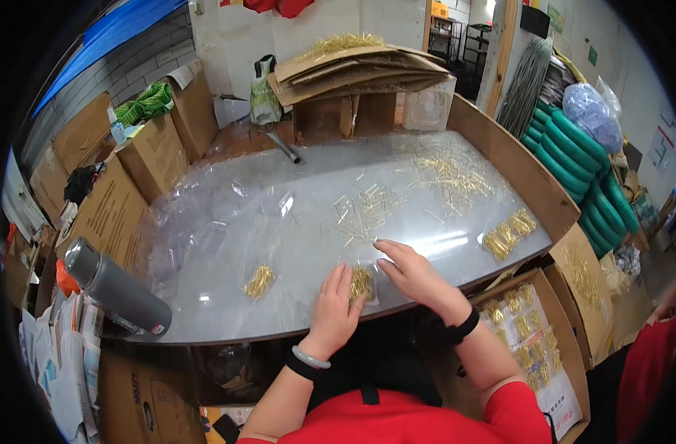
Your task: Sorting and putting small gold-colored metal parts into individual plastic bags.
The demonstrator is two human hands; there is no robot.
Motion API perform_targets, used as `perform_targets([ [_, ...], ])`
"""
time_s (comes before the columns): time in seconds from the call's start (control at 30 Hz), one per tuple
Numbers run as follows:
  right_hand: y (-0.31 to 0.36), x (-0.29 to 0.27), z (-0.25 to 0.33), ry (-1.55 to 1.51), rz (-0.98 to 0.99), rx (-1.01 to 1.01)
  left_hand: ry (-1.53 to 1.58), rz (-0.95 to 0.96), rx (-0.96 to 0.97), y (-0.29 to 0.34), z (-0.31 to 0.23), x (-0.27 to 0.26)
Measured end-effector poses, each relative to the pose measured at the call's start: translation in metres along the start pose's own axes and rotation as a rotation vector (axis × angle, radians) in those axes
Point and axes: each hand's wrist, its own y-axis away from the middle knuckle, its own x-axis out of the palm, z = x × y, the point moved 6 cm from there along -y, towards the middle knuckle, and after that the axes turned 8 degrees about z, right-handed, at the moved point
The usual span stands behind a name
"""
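Observation:
A small clear-wrapped bundle of gold wire pieces (pixel 362 281) lies near the table's front edge, between my hands. My left hand (pixel 335 305) rests along its left side, fingers stretched out and thumb touching the bundle's lower part. To its right, my right hand (pixel 413 277) is open, with thumb and fingers apart and fingertips just above the bundle's upper right. Loose gold wire pieces (pixel 364 211) are scattered beyond my hands. Another gold bundle (pixel 259 282) sits to the left, and several gold bundles (pixel 510 234) stand grouped at the table's right edge.
Clear plastic bags (pixel 205 214) cover the table's left part. A grey bottle (pixel 116 285) stands at the front left corner. A dark tube (pixel 282 146) lies at the back. Below right, a cardboard box (pixel 575 333) holds more bundles. A person in a red sleeve (pixel 653 370) is beside it.

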Motion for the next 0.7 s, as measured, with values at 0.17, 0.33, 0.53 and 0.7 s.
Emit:
perform_targets([
  [0.17, -0.069, -0.01, -0.032, 0.22, 0.376, 0.066, -0.278, 0.056, 0.134, -0.003, -0.033, 0.001],
  [0.33, -0.123, 0.026, -0.026, 0.497, 0.405, 0.106, -0.338, 0.098, 0.2, 0.0, -0.03, 0.006],
  [0.53, -0.096, 0.051, -0.051, 0.574, 0.525, -0.038, -0.514, 0.068, 0.048, 0.005, -0.003, -0.02],
  [0.7, -0.045, 0.047, -0.03, 0.485, 0.568, -0.081, -0.516, 0.092, -0.106, 0.007, 0.019, -0.033],
])
